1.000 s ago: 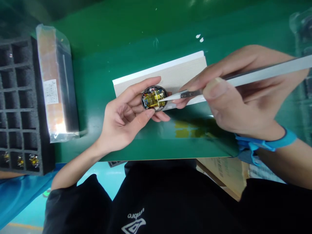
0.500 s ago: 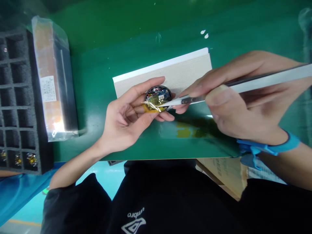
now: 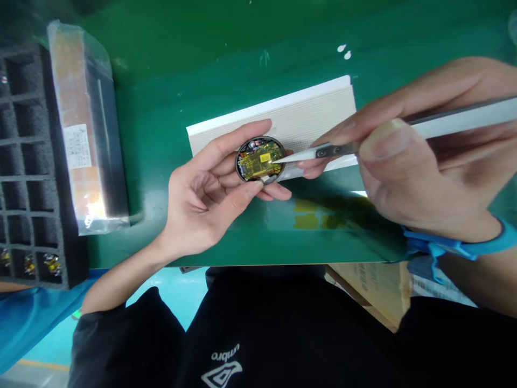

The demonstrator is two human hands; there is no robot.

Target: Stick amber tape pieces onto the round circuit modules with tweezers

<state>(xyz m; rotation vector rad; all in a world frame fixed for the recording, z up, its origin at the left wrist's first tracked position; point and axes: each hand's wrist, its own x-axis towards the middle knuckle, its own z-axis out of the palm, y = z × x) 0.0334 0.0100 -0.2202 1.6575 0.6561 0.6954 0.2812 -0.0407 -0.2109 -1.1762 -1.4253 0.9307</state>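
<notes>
My left hand [image 3: 210,199] holds a round black-rimmed circuit module [image 3: 252,161] between thumb and fingers, its open face up. Clear yellow film lies over much of the board and over a small label on it. My right hand [image 3: 428,156] grips white-tipped metal tweezers [image 3: 335,150] like a pen. The tweezer tips rest at the right part of the module, by the label. Under both hands lies a ribbed beige pad [image 3: 319,116] with a white edge. Yellow film pieces [image 3: 306,213] lie on the green table just below the pad.
At the left stands a black foam tray [image 3: 68,188] with square compartments, several holding small parts. Beside it lies a plastic-wrapped package [image 3: 91,129] with a label. Two white bits [image 3: 344,52] lie beyond the pad. A cardboard box [image 3: 371,285] is below the table's front edge [image 3: 283,264].
The yellow film, formerly bunched at the module's lower left, now lies flatter across the board and label. My right hand and tweezers have shifted right and slightly up.
</notes>
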